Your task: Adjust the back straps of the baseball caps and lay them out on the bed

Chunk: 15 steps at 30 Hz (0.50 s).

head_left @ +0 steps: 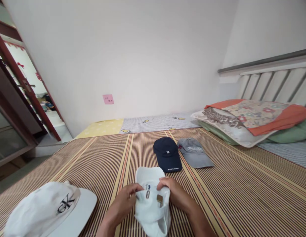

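A pale white cap lies low in the middle of the head view, brim pointing away from me, its back strap and brass-coloured buckle facing up. My left hand is closed on the cap's left edge, fingertips at the fabric near a small metal-rimmed slot. On the opposite edge, my right hand grips the fabric with its thumb on top; its other fingers are partly hidden. Just beyond the brim sits a navy cap, with a grey cap touching or very near its right side.
A larger white cap with black CK letters rests at the near left. All the caps are on a striped bamboo mat. Stacked pillows stand at the right by a slatted headboard. A white wall rises behind the bed.
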Available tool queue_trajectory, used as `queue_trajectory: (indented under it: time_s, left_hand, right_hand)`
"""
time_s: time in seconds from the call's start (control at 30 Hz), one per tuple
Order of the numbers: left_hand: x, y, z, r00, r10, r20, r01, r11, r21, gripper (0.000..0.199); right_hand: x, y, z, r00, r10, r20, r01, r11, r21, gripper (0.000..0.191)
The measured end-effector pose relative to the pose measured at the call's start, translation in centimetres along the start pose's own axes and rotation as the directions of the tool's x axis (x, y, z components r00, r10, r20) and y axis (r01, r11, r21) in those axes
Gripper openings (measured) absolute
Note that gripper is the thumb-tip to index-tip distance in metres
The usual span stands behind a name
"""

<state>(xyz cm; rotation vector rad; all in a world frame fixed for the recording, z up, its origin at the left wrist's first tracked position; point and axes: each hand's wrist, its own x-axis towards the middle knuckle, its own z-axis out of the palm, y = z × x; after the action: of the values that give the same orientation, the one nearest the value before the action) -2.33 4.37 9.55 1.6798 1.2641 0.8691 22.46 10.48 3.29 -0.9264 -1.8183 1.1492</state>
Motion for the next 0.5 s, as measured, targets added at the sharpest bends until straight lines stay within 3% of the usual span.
queue_trajectory:
  time_s: [0.1,0.37,0.5]
  left_hand:
    - [-0.5,0.5,0.5,1.0,-0.013,-0.026,0.015,0.999,0.044,0.038]
    - [-0.5,2.0,3.3,0.989,-0.123,-0.081,0.137,0.971,0.198,0.025]
    - [-0.4,2.1,2.4,0.995,-0.093,-0.029,0.096,0.986,0.139,0.01]
  right_hand:
    - [0.3,0.7,0.2,0.999,-0.036,-0.019,0.034,0.992,-0.12,0.021]
    - [0.3,0.6,0.4,1.0,0.001,-0.004,-0.002,0.966,-0.259,0.028]
    - [-0.2,-0.4,0.2,1.0,0.028,-0.007,-0.029,0.969,-0.246,0.033]
